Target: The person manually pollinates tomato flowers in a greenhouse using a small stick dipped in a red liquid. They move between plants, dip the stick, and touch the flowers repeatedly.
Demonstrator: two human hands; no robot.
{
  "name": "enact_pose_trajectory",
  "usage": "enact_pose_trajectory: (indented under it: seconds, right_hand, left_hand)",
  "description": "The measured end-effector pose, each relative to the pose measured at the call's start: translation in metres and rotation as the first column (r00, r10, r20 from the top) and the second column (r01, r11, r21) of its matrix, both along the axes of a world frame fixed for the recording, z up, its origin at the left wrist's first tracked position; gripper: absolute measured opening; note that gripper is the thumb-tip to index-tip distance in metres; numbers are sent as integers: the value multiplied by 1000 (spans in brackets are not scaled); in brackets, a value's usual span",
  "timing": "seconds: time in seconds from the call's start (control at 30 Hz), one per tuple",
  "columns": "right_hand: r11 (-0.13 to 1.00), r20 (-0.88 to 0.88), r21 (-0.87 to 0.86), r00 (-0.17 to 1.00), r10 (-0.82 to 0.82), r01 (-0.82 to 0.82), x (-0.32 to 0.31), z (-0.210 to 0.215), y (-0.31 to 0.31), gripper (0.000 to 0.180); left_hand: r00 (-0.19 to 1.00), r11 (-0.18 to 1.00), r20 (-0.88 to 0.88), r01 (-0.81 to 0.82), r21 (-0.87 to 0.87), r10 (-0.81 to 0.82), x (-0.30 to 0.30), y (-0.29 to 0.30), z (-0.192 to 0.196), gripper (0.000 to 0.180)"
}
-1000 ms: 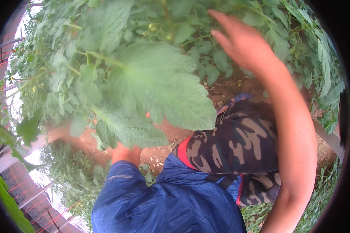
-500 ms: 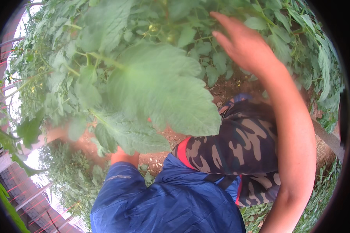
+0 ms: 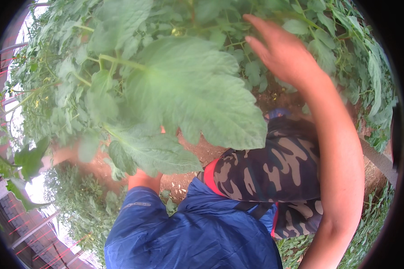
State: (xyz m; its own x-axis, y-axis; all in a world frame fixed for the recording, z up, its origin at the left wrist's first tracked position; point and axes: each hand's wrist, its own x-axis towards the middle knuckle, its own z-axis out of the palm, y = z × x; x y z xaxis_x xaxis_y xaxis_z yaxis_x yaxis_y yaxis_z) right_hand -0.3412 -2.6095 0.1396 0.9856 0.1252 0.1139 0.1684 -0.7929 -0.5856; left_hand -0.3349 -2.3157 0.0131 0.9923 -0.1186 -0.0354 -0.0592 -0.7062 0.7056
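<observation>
Dense green tomato foliage [image 3: 76, 80] is filling the upper frame above bare brown soil [image 3: 202, 152]. At upper right the right hand [image 3: 280, 51] is reaching in with fingers spread apart, seemingly parting the leaves. One broad serrated green leaf [image 3: 197, 94] is hanging at centre, covering the left hand [image 3: 143, 177] below it, so its grip cannot be told. Blue sleeve [image 3: 166, 228] and camouflage trousers [image 3: 274, 170] are filling the bottom.
</observation>
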Motion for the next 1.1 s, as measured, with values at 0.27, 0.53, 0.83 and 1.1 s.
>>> enact_pose_trajectory:
  seconds: [0.27, 0.53, 0.83, 1.1]
  right_hand:
    - [999, -38, -25, 999, -26, 25, -4, 4, -2, 52]
    - [1000, -57, -21, 998, -19, 18, -3, 4, -2, 52]
    - [1000, -23, -11, 1000, 1, -1, -2, 3, -2, 52]
    - [998, -75, -44, 996, -40, 36, -3, 2, -1, 52]
  left_hand:
    - [998, 999, 41, 45, 22, -46, -11, -6, 8, 37]
    - [995, 1000, 99, 27, 6, -28, -11, -1, 5, 38]
    - [985, 996, 153, 87, -18, -83, -2, 3, -13, 40]
    - [992, 998, 110, 63, -13, -62, -2, -2, -6, 51]
